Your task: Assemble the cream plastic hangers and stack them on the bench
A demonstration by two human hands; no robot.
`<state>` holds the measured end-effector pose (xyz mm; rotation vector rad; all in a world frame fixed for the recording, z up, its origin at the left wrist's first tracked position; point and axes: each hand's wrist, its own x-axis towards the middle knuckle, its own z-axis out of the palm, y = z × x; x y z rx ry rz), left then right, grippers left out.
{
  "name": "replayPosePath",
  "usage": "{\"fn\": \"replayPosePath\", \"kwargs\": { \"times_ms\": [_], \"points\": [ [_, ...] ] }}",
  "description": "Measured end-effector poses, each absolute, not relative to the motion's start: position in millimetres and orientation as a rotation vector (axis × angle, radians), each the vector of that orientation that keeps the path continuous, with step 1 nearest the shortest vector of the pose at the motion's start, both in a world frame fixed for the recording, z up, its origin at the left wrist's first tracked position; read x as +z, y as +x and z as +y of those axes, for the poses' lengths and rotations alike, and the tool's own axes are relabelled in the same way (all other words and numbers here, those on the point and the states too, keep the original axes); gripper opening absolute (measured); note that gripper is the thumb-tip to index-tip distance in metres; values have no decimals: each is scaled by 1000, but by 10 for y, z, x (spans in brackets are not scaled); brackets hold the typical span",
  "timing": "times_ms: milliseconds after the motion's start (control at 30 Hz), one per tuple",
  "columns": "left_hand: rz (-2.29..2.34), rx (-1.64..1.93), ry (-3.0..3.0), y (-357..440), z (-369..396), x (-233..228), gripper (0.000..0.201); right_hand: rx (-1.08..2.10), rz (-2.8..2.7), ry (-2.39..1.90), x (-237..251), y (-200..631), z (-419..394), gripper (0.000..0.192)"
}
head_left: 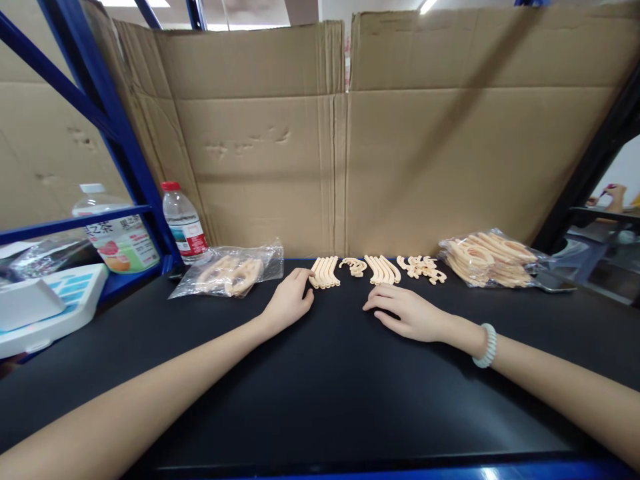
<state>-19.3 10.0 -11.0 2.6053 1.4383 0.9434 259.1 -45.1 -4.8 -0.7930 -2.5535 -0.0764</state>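
Two bare hands rest palm-down on a black matte tabletop (320, 393). Left hand (289, 301): fingers loosely extended, nothing grasped; its fingertips (306, 274) touch or nearly touch the near end of a tidy bundle of pale peach curved plastic strips (325, 273). Right hand (407, 312): flat and open, holding nothing, wrist bearing a white coiled bracelet (487, 346); it lies just short of a second bundle of pale peach curved strips (383, 270). Between the two bundles sits a small heap of peach hook-shaped pieces (355, 267); to the right lies a loose cluster of peach branched pieces (423, 268). All four groups form a row along the far edge of the tabletop, against a brown corrugated cardboard wall (345, 147). Right end: a clear plastic bag stacked with peach curved parts (487, 259). Left end: a clear plastic bag of peach ring-shaped parts (231, 270), beside a red-capped clear water bottle (184, 223) and a blue steel rack post (120, 140).
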Motion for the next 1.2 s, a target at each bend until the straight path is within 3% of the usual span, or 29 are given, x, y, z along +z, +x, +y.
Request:
{"fn": "replayPosePath", "kwargs": {
  "times_ms": [367, 633, 867, 1200],
  "points": [
    [1395, 825, 2708, -186, 141, -146, 41, -103, -2503, -828, -82, 2563, -433, 22],
    [1375, 822, 2661, -193, 179, -130, 42, -258, -2377, -1109, 161, 2449, 88, 26],
    [1355, 830, 2603, -233, 201, -99, 40, 89, -2524, -1151, 251, 2392, 463, 37],
    [1323, 937, 2592, -229, 248, -129, 28, 317, -2330, -1140, 282, 2392, 618, 12]
  ]
}}
